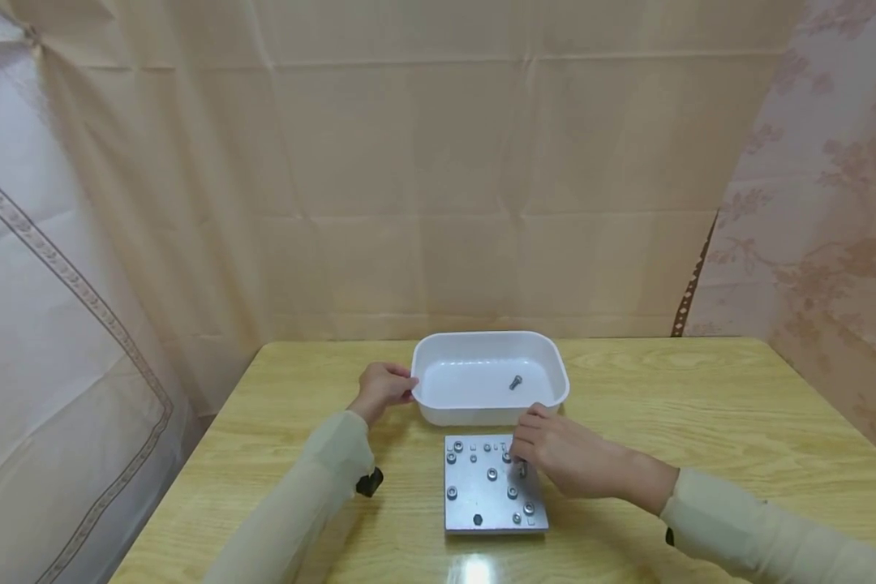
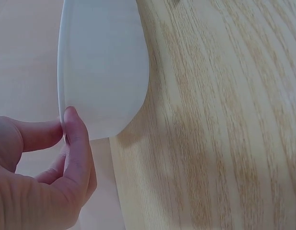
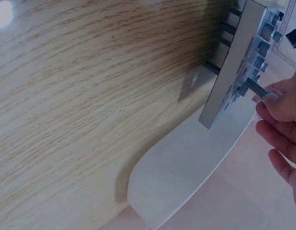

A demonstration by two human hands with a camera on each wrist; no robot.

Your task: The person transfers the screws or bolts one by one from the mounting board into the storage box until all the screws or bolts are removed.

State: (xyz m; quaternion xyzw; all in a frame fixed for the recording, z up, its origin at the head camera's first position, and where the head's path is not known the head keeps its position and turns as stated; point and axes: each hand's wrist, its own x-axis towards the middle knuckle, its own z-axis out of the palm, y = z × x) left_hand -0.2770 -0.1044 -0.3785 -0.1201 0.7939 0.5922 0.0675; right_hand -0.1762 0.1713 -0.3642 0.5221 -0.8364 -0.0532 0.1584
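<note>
My left hand (image 1: 385, 388) pinches the left rim of a white plastic tray (image 1: 482, 416) between thumb and fingers, as the left wrist view also shows. One loose bolt (image 1: 516, 382) lies inside this tray. In front of it stands a metal plate (image 1: 474, 504) set with several socket-head bolts and nuts of different sizes. My right hand (image 1: 565, 454) is over the plate's right side, its thumb and fingertips pinching a bolt (image 3: 256, 88) by the head. The bolt's threaded end points toward the plate's top face.
Bolt ends stick out beneath the plate in the right wrist view, raising it off the wooden table (image 1: 650, 389). A beige curtain (image 1: 409, 203) hangs behind the table's far edge. Black bits of the wrist gear (image 1: 369, 483) show below the left sleeve.
</note>
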